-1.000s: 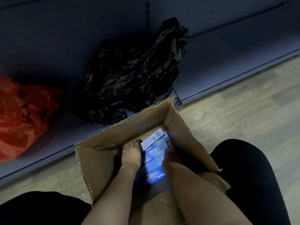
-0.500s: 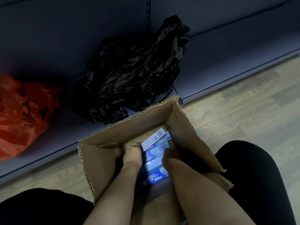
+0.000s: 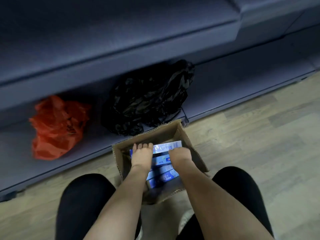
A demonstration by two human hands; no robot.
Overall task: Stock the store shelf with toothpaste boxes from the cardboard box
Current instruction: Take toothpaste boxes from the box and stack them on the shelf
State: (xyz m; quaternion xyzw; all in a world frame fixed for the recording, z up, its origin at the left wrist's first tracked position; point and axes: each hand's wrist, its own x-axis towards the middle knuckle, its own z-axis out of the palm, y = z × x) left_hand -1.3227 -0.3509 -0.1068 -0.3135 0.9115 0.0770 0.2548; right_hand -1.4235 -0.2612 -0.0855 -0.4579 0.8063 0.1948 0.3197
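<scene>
An open cardboard box (image 3: 188,135) stands on the floor between my knees, against the bottom shelf. Several blue toothpaste boxes (image 3: 161,170) are bunched between my hands, level with the box's rim. My left hand (image 3: 141,155) grips the left end of the bunch, its fingers curled over the far edge. My right hand (image 3: 180,155) grips the right end, fingers curled down over it. The farthest toothpaste box (image 3: 167,146) shows its pale printed side.
A black plastic bag (image 3: 147,101) and a red plastic bag (image 3: 57,125) lie on the grey bottom shelf (image 3: 233,87) just beyond the cardboard box. A second grey shelf (image 3: 121,54) juts out above. Wooden floor (image 3: 259,135) spreads to the right.
The toothpaste boxes have come up from the bottom of the cardboard box to its rim, held between both hands. The view has pulled back and tilted up, so the upper shelf now shows.
</scene>
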